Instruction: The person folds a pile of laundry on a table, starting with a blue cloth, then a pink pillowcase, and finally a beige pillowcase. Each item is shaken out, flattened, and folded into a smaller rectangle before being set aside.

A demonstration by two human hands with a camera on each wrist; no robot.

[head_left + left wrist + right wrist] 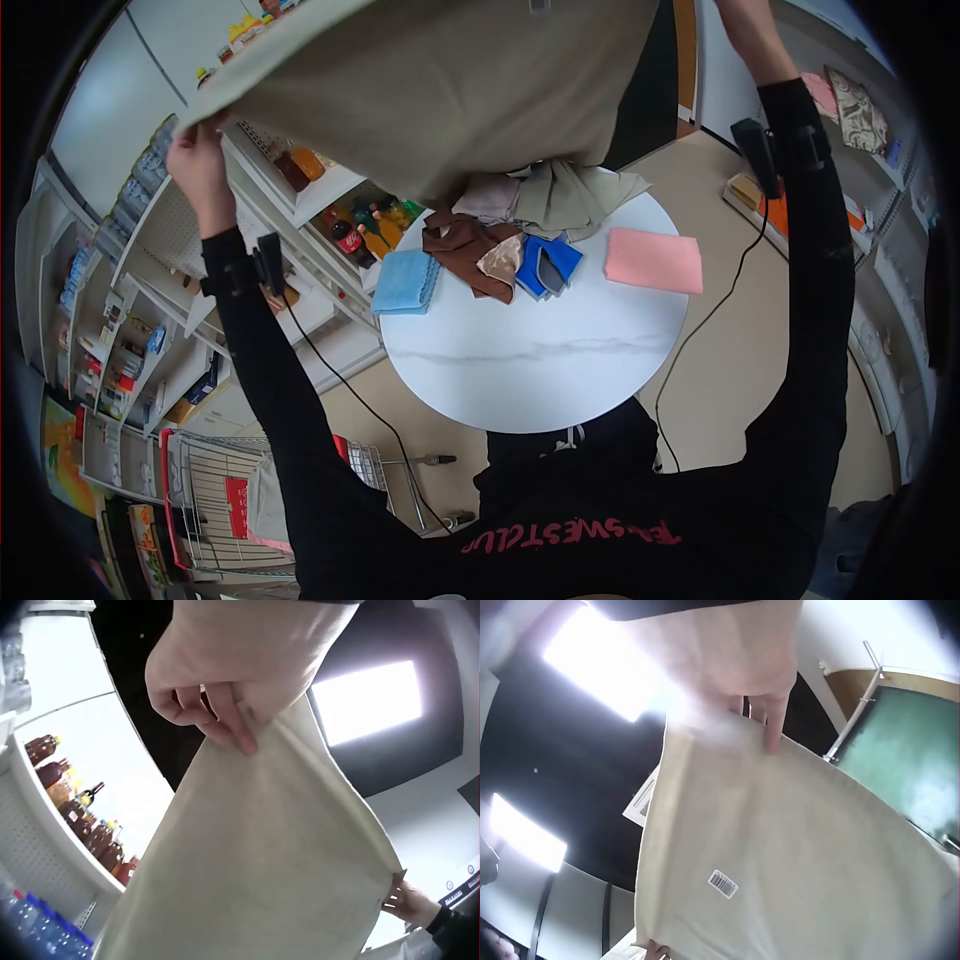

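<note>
A large beige cloth (430, 90) is stretched in the air between both hands, above the far part of the round table. The left hand (198, 165) pinches one corner; in the left wrist view its fingers (244, 739) curl over the cloth (247, 847). The right hand (748, 30), at the top edge of the head view, is partly cut off. In the right wrist view this hand (739, 667) grips the cloth's upper edge, and a barcode label (723, 883) shows on the fabric.
On the white round table (530, 370) lie a blue cloth (406, 282), a brown cloth (470, 250), a bright blue and grey piece (548, 268), a pink cloth (654, 261) and grey-green fabric (565, 200). Shelves with bottles stand left; a shopping cart (215, 500) is lower left. Cables hang from both wrists.
</note>
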